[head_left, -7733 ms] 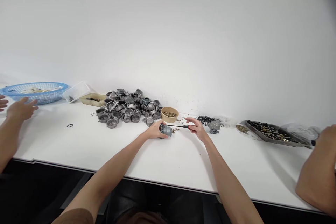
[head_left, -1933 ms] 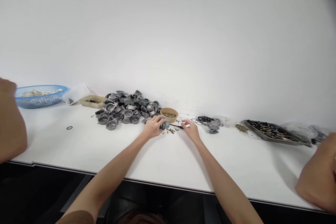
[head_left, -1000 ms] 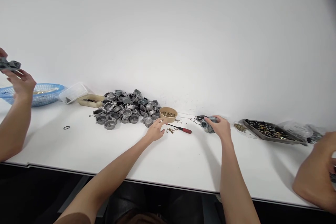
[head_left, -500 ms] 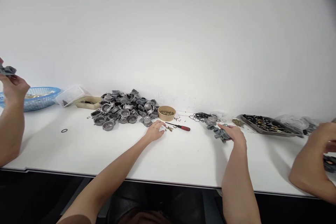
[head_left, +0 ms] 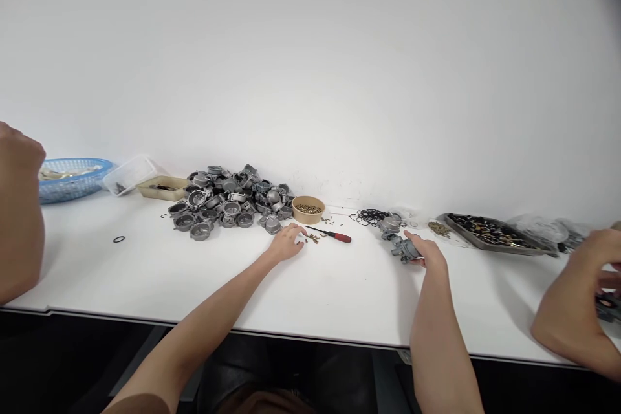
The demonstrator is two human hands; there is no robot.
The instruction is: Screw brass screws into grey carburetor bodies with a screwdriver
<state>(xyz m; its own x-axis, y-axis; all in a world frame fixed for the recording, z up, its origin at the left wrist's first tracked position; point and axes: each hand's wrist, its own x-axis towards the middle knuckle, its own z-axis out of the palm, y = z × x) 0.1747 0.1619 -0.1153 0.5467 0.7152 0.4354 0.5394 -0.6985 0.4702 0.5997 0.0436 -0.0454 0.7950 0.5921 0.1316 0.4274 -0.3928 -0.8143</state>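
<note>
My left hand [head_left: 285,244] rests on the white table [head_left: 145,265], fingers loosely spread, touching nothing I can name; small brass screws [head_left: 313,238] lie just right of its fingertips. A red-handled screwdriver [head_left: 337,236] lies on the table beyond them. My right hand [head_left: 427,252] is closed round a grey metal carburettor body [head_left: 406,248] low over the table. Another grey casting [head_left: 388,225] and a tangle of black O-rings [head_left: 371,216] sit just behind it.
A heap of grey metal castings [head_left: 228,200] and a tan bowl of brass parts [head_left: 308,209] stand at the back. A blue basket [head_left: 72,176], clear tub [head_left: 130,173] and metal tray [head_left: 495,233] line the wall. Other people's arms [head_left: 19,220] and hand [head_left: 577,297] flank me.
I put down the screwdriver and set the assembled part aside on the right. My right hand took hold of another carburettor body and drew it slightly left. My left hand stayed put.
</note>
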